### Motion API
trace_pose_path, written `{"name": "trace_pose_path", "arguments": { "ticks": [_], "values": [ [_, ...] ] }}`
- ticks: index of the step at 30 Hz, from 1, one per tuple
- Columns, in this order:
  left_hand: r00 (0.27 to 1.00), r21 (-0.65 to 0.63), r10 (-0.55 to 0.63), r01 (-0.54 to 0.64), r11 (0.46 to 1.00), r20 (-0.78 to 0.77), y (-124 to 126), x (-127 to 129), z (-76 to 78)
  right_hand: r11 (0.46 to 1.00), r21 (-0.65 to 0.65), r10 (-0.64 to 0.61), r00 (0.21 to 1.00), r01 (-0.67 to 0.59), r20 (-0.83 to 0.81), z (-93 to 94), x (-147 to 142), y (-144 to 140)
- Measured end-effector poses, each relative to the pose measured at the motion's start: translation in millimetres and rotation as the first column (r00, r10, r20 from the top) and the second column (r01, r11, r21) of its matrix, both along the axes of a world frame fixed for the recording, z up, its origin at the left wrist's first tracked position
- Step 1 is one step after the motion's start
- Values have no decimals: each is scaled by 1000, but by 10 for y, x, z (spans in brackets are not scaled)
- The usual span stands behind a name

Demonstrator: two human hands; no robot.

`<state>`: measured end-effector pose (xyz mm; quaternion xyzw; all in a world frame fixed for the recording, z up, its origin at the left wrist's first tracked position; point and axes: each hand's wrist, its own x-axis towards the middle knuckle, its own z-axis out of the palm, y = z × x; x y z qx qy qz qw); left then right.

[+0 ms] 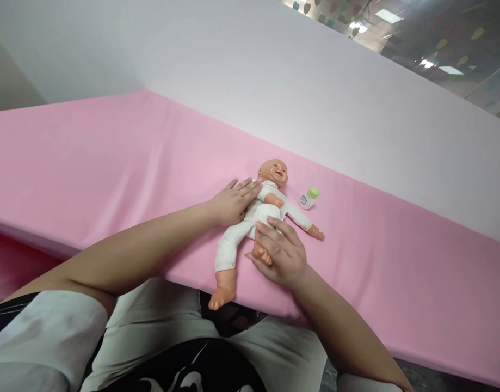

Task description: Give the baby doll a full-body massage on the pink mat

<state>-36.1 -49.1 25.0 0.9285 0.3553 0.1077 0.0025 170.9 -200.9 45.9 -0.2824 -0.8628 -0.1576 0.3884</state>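
A baby doll (270, 188) in white clothes lies on its back on the pink table cover (111, 163), head toward the wall. One of its feet hangs over the near edge. My left hand (233, 202) rests flat against the doll's side and shoulder, fingers spread. My right hand (280, 253) lies over the doll's hip and other leg, fingers curled around that leg. A small white bottle with a green cap (308, 198) lies on the cover just right of the doll's head, untouched.
A pale wall panel (315, 92) rises behind the pink surface. The near edge of the table runs diagonally above my lap, where light trousers (164, 321) show. Ceiling lights (449, 69) appear at the top right.
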Motion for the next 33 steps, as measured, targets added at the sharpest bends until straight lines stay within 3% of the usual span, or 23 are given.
{"name": "trace_pose_path", "arguments": {
  "ticks": [4, 9, 12, 14, 17, 20, 22, 25, 27, 30, 33],
  "values": [
    [997, 63, -77, 77, 995, 4, -73, 75, -26, 992, -5, -130, 986, 130, -100, -55, 177, 236],
    [997, 55, -69, 71, 996, -34, -37, 73, -39, 937, -236, -307, 930, 258, -201, -156, 345, 492],
    [997, 36, -65, 67, 997, -47, -23, 80, -45, 925, -276, -321, 924, 260, -208, -187, 357, 534],
    [999, 20, -29, 30, 999, -46, -8, 72, -57, 945, -234, -280, 937, 230, -211, -180, 340, 513],
    [992, -21, 116, -117, 993, -52, 42, 16, -78, 978, -127, -188, 961, 164, -205, -133, 301, 429],
    [963, -110, 253, -262, 959, -90, 114, -79, -80, 993, -66, -108, 978, 97, -177, -47, 247, 312],
    [952, -187, 283, -302, 935, -121, 157, -135, -70, 996, -79, -51, 986, 39, -158, 23, 197, 227],
    [943, -300, 293, -329, 896, -158, 201, -173, -65, 978, -191, 56, 991, -78, -118, 106, 106, 101],
    [940, -339, 300, -339, 878, -163, 223, -173, -80, 935, -324, 132, 990, -142, -51, 117, 43, 28],
    [940, -365, 305, -341, 866, -154, 258, -168, -112, 841, -527, 194, 978, -127, 74, 58, -32, -43],
    [944, -379, 295, -330, 865, -149, 302, -190, -119, 775, -626, 222, 965, -87, 140, -39, -77, -63]
  ]
}}
